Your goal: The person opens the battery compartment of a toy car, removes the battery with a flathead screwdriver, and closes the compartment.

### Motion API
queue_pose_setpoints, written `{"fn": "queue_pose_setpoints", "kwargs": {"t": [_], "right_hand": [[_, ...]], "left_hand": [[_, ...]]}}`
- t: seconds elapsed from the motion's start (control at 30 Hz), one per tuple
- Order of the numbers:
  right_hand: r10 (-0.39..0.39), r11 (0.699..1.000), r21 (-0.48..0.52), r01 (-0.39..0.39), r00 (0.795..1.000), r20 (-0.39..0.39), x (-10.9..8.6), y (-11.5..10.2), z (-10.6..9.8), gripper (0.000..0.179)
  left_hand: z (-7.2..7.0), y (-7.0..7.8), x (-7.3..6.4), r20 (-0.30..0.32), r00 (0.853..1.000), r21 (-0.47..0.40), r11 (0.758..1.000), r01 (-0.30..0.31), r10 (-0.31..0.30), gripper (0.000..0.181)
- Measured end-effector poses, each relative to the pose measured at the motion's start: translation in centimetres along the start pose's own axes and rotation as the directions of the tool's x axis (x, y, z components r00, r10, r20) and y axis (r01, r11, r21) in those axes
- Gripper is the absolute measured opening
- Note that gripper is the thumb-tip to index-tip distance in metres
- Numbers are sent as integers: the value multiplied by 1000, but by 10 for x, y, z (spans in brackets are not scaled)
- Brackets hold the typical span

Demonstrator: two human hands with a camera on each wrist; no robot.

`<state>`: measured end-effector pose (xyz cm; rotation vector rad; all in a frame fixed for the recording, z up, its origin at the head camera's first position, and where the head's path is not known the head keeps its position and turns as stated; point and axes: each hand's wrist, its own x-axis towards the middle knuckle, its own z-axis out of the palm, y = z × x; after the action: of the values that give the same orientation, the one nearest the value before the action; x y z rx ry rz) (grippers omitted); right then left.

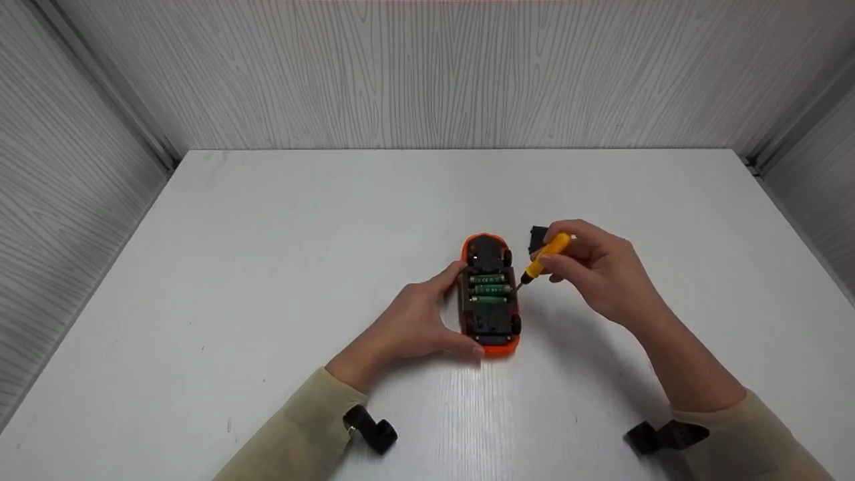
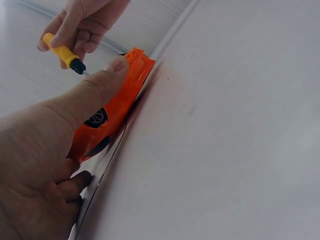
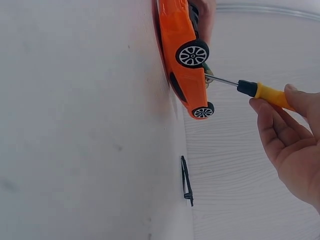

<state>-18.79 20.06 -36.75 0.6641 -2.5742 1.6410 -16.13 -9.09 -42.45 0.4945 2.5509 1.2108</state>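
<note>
An orange toy car [image 1: 491, 321] lies upside down on the table, its black underside facing up. Its battery compartment is uncovered and shows three green batteries [image 1: 489, 290]. My left hand [image 1: 417, 321] grips the car from the left, thumb at the near end and fingers along the side. Between thumb and fingers, my right hand [image 1: 601, 274] pinches a yellow-handled screwdriver [image 1: 548, 257]. In the right wrist view, the metal shaft of the screwdriver [image 3: 222, 80] reaches to the compartment edge, beside the batteries.
A small black cover [image 1: 537, 238] lies on the table beyond the right fingers, partly hidden by them in the head view. The white table [image 1: 300, 234] is bounded by a wood-grain panel [image 1: 427, 73] at the back and more panels at both sides.
</note>
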Motion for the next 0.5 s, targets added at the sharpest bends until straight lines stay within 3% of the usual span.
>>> {"fn": "queue_pose_setpoints", "kwargs": {"t": [0.5], "right_hand": [[61, 994, 89, -60, 998, -4, 3, 8, -7, 25]], "left_hand": [[0, 1, -1, -5, 1000, 1, 1000, 11, -11, 130]]}}
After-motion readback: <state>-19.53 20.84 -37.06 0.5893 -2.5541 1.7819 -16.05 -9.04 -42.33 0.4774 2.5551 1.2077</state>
